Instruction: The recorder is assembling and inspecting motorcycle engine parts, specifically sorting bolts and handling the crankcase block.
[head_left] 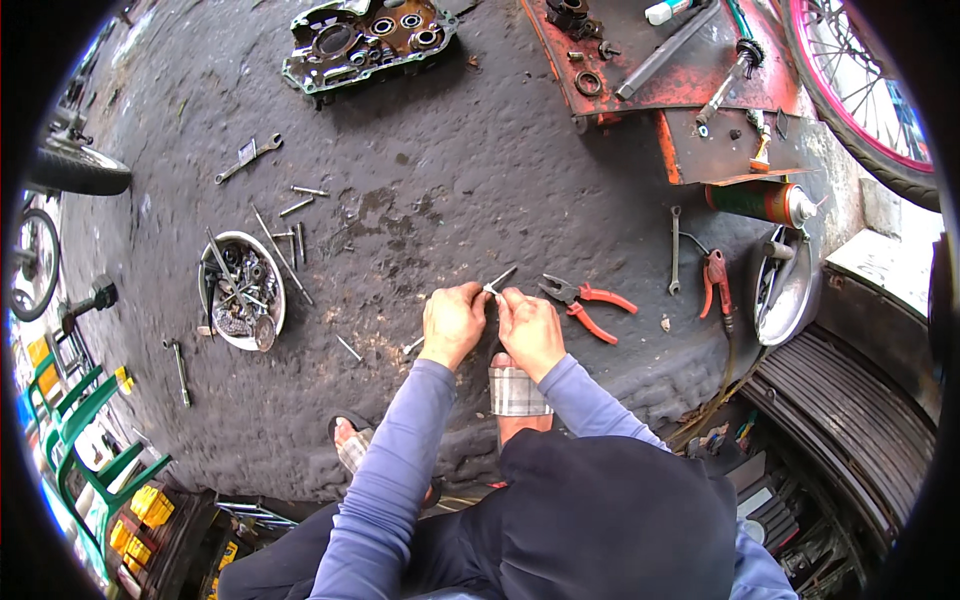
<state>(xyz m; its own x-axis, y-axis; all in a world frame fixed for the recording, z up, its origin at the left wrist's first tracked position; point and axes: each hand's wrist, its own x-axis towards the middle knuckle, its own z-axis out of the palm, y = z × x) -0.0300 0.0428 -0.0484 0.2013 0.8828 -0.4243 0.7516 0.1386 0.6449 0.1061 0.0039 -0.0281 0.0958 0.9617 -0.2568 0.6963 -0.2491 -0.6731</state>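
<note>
My left hand point(455, 324) and my right hand point(531, 330) meet over the dark ground, both with closed fingers. Between their fingertips they pinch a thin metal rod point(505, 276), its free end pointing up and to the right. A small white piece point(489, 288) shows at its lower part; what it is, I cannot tell. Just right of my right hand lie combination pliers point(588, 304) with red handles, jaws apart. Below the hands is my foot in a sandal with a plaid strap point(520, 391). A loose bolt point(349, 348) lies to the left.
A white bowl of metal parts point(279, 318) stands left, near spanners point(248, 158) and loose bolts. An engine casing point(370, 45) lies far ahead. Right are a red metal sheet point(640, 95) with parts, a spray can point(760, 203), a red-handled air gun point(715, 283) and another white bowl point(792, 322).
</note>
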